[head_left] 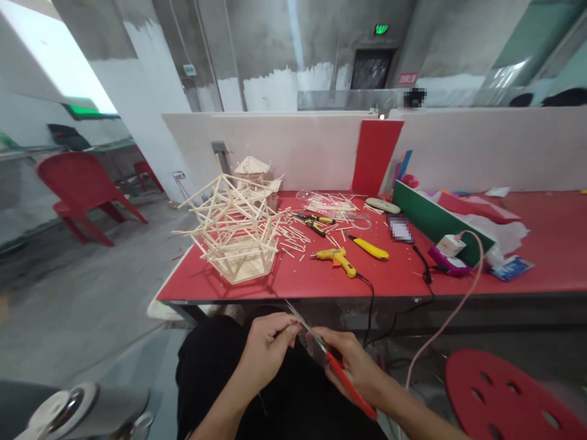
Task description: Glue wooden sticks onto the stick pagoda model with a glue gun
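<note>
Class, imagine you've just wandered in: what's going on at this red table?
A person sits at the red table, both hands over their lap. The right hand grips red-handled scissors; the left hand is at the blades, its fingertips drawn together, though anything pinched there is too small to make out. On the table stands an open framework of thin sticks, with loose sticks scattered beside it. A yellow glue gun and a yellow cutter lie nearby.

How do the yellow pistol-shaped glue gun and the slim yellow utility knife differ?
The glue gun is bent; the utility knife is nearly straight. A black cord runs from the glue gun; none shows on the utility knife. Both are yellow and lie on the red tabletop.
</note>
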{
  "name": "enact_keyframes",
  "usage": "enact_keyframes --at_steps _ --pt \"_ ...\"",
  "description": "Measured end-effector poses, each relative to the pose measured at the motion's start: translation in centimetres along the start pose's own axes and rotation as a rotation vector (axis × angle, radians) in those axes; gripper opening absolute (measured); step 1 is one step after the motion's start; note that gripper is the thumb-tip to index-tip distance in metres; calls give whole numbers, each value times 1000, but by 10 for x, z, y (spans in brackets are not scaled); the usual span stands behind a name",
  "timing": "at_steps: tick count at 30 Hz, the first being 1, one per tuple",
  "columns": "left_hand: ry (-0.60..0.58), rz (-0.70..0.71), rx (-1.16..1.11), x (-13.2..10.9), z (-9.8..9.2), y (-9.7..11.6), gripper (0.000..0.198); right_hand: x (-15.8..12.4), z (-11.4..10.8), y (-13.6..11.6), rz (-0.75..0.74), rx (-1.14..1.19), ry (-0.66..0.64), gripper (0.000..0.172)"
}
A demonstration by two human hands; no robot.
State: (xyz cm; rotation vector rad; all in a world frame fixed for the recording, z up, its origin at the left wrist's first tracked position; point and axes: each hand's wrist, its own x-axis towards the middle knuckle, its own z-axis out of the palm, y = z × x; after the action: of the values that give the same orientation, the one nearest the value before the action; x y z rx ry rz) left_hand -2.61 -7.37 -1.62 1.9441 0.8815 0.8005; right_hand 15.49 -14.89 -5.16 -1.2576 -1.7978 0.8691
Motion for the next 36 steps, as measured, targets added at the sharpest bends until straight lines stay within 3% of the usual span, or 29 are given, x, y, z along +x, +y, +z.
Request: enact_keyframes --at_steps 6,9,14,17,23,31,36 --pt "24 107 128 19 10 1 28 -7 -4 10 35 -125 131 44" --pt "22 64 138 22 11 1 25 -8 -7 17 86 -293 163 51" --pt "-45 -98 -18 23 3 2 27 1 -14 19 64 -320 86 52" --pt "-58 -85 -64 26 -5 8 26 13 -20 13 -9 -209 20 55" --pt "-200 -100 -113 33 -19 22 21 33 -27 2 -89 -195 -8 54" --pt "60 -143 -93 23 1 6 21 30 -17 9 -26 -172 60 53" --pt "118 52 75 16 8 5 23 22 -8 13 26 -144 105 58"
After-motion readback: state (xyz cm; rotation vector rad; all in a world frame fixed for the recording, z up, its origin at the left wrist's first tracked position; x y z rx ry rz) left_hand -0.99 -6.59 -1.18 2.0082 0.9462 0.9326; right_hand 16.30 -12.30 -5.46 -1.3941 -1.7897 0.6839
